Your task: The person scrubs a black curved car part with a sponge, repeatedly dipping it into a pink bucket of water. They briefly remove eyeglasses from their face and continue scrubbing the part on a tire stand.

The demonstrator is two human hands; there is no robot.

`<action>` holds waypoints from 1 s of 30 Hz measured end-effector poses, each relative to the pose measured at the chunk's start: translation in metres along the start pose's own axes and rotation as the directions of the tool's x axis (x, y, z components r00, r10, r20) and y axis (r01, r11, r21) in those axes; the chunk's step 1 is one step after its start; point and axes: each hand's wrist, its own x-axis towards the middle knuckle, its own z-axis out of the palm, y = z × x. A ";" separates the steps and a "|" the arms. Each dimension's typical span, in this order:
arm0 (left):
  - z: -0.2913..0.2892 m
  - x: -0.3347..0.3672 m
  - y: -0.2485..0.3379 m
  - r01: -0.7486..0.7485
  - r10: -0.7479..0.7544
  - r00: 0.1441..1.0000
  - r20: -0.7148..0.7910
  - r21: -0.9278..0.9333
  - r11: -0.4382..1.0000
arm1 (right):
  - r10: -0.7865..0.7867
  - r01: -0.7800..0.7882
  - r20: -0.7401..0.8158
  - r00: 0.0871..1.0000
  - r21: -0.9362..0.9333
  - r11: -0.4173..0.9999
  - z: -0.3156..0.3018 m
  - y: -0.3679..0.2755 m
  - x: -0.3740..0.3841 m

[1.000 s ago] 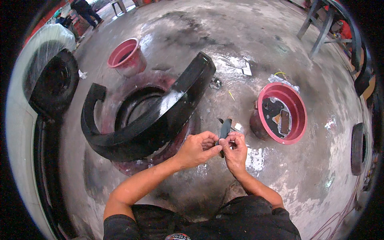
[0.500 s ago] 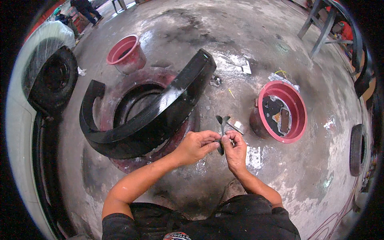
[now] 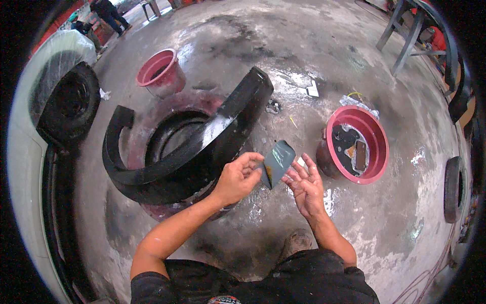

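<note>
A grey sheet of sandpaper (image 3: 281,158) with a brown patch at its folded lower corner is held up before me. My left hand (image 3: 237,178) pinches its left edge between thumb and fingers. Close by the sheet's right edge, my right hand (image 3: 308,191) has its fingers spread and palm turned up. Whether its fingertips touch the sheet I cannot tell. To the left, a curved black wheel-arch trim (image 3: 169,177) lies across a red-stained tyre (image 3: 137,144), with a wet shine on its surface.
A red tub (image 3: 383,147) holding dark liquid and a brown block stands at right. A red bucket (image 3: 177,76) is beyond the tyre. A spare tyre (image 3: 71,104) is by the car at left; another tyre (image 3: 452,190) stands far right. Two people are at the far left.
The sandpaper, pinched narrow in both hands before, is now unfolded and facing me. My right hand has opened and moved right; my left keeps hold.
</note>
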 end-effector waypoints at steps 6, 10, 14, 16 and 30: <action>0.013 -0.009 0.000 -0.397 0.330 0.913 0.242 0.329 0.857 | 0.154 -0.132 0.052 0.987 -0.290 0.948 0.014 0.007 -0.004; 0.012 -0.005 0.002 -0.208 0.192 0.975 0.108 0.160 0.965 | -0.050 0.070 0.077 0.996 -0.282 0.957 0.015 0.008 -0.003; 0.006 -0.002 -0.005 0.023 -0.022 1.000 0.017 -0.049 0.999 | -0.030 0.020 -0.028 0.999 -0.305 0.952 -0.002 0.010 -0.001; 0.007 -0.001 -0.004 0.077 -0.077 0.997 -0.006 -0.048 0.996 | -0.037 0.017 -0.057 0.998 -0.313 0.950 -0.004 0.011 0.000; 0.001 -0.001 0.009 0.061 -0.082 0.979 0.189 0.112 0.992 | -0.273 0.251 0.060 0.960 -0.617 0.746 0.021 0.006 -0.013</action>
